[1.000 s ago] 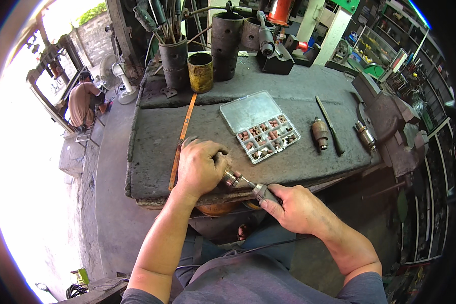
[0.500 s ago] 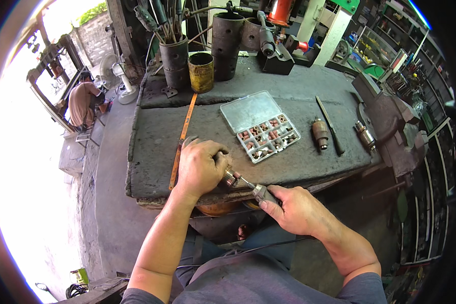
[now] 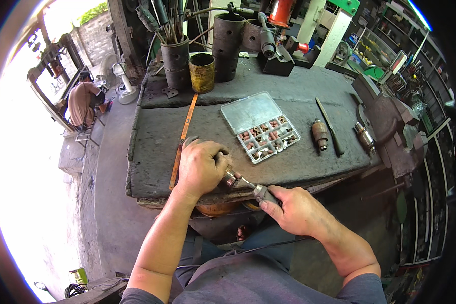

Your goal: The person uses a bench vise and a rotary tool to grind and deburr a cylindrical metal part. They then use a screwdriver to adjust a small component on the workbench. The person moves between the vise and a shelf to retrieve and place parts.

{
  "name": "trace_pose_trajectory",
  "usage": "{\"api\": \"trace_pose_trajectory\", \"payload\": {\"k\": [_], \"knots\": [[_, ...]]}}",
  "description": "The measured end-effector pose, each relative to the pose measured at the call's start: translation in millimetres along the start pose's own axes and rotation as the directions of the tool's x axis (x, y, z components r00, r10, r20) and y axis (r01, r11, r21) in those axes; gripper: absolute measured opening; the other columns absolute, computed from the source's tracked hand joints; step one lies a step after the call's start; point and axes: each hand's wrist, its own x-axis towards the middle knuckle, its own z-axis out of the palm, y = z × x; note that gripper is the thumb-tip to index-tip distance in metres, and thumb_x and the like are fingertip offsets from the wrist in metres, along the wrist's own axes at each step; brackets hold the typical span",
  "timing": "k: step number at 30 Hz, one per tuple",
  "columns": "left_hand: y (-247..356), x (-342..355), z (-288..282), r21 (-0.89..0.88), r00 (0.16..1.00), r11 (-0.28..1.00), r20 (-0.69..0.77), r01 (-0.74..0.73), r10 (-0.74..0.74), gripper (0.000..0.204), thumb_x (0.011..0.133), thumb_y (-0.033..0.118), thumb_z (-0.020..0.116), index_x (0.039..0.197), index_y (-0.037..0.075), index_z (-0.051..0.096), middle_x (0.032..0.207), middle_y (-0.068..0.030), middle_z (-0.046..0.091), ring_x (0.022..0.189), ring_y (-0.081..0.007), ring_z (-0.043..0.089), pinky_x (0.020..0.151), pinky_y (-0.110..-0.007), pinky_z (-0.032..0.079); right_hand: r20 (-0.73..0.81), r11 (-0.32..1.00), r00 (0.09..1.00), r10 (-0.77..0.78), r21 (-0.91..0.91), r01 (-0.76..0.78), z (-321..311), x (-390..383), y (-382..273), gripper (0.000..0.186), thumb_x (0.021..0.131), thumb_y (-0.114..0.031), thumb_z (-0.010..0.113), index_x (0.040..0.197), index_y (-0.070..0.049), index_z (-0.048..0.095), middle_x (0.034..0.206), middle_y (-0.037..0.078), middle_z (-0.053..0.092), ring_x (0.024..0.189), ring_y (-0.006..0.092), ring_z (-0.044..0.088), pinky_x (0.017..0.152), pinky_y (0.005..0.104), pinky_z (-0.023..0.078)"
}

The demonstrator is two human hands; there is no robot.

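My left hand (image 3: pixel 201 164) is wrapped around a cylindrical metal part (image 3: pixel 230 178) at the bench's near edge. Its far end is hidden by my fingers. In my right hand (image 3: pixel 298 210) is a grey handheld rotary grinder (image 3: pixel 262 193), gripped with the thumb along its body. From the grinder a thin shaft carries a small reddish-brown abrasive bit (image 3: pixel 239 176), which is at the open end of the metal part; whether they touch I cannot tell. Beyond my hands lies an open clear plastic case (image 3: pixel 251 112), its compartments holding several small abrasive bits and sleeves.
An orange strip (image 3: pixel 183 144) lies left of my hand. To the right are a worn metal cylinder (image 3: pixel 319 135), a file (image 3: pixel 330 126), another metal cylinder (image 3: pixel 364 136) and a bench vise (image 3: pixel 395 119). A yellow can (image 3: pixel 202 78) stands behind. A person (image 3: pixel 83 104) sits far left.
Both hands, the metal part and the grinder keep practically the same place. The view has shifted very slightly.
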Motion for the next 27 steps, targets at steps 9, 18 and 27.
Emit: {"api": "trace_pose_trajectory", "payload": {"k": [9, 18, 27], "knots": [[0.3, 0.4, 0.5, -0.006, 1.0, 1.0, 0.003, 0.004, -0.004, 0.016, 0.09, 0.011, 0.068, 0.093, 0.008, 0.084, 0.09, -0.0115, 0.08, 0.091, -0.0372, 0.073, 0.113, -0.057, 0.05, 0.042, 0.999, 0.999, 0.033, -0.011, -0.033, -3.2, 0.6, -2.9, 0.038, 0.11, -0.038, 0.069, 0.128, -0.005, 0.073, 0.099, 0.027, 0.078, 0.097, 0.051, 0.074, 0.084, 0.053, 0.059], [-0.3, 0.5, 0.1, 0.004, 1.0, 1.0, 0.0, 0.0, 0.0, 0.014, 0.089, 0.012, 0.07, 0.09, 0.008, 0.083, 0.088, -0.0107, 0.079, 0.089, -0.0355, 0.073, 0.104, -0.051, 0.053, 0.062, 1.0, 0.998, 0.025, -0.011, -0.024, -2.2, -1.1, -7.3, 0.042, 0.109, -0.043, 0.068, 0.127, -0.005, 0.073, 0.101, 0.026, 0.079, 0.099, 0.0508, 0.075, 0.087, 0.0556, 0.059], [-1.6, -0.3, 1.0, 0.012, 1.0, 1.0, -0.012, -0.006, 0.006, 0.014, 0.089, 0.011, 0.07, 0.09, 0.008, 0.083, 0.088, -0.0104, 0.08, 0.089, -0.0355, 0.073, 0.103, -0.05, 0.053, 0.048, 1.0, 0.999, 0.012, -0.027, -0.011, -0.2, 0.7, -6.2, 0.045, 0.109, -0.046, 0.067, 0.124, -0.004, 0.073, 0.101, 0.027, 0.079, 0.099, 0.0514, 0.075, 0.087, 0.0574, 0.059]]}}
